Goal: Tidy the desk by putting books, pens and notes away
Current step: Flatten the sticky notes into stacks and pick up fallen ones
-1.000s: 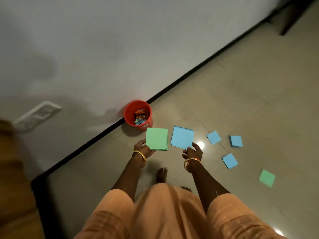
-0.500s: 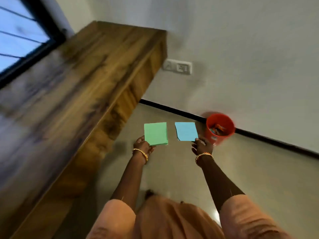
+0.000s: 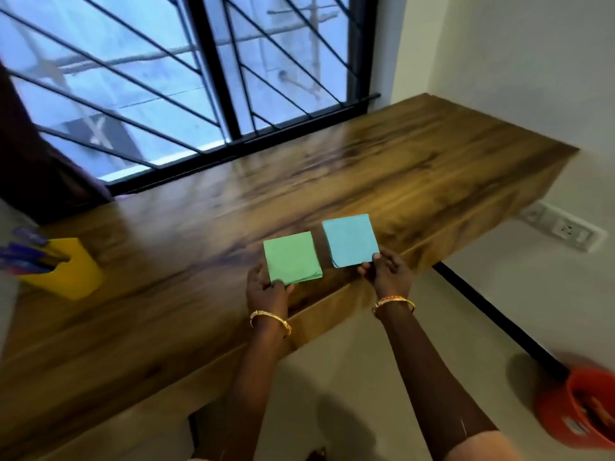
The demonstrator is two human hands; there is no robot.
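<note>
CHANGE: view has swung from floor and wall up to the desk (image 3: 382, 181); both note stacks now over its near edge, seemingly ready to set down | HANDS: left hand (image 3: 266, 291) pinches green sticky-note stack (image 3: 292, 257), right hand (image 3: 387, 274) pinches blue sticky-note stack (image 3: 350, 240), centre frame | CONTAINERS: yellow pen holder (image 3: 71, 274) far left holds purple pens (image 3: 23, 254); orange bucket (image 3: 559, 414) lower right on floor, contents blurred.

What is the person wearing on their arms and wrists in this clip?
Forearms are bare. The left wrist carries a gold bangle; the right wrist carries a gold bangle with an orange band. A peach-orange short sleeve shows at the right upper arm. No rings can be made out.
</note>
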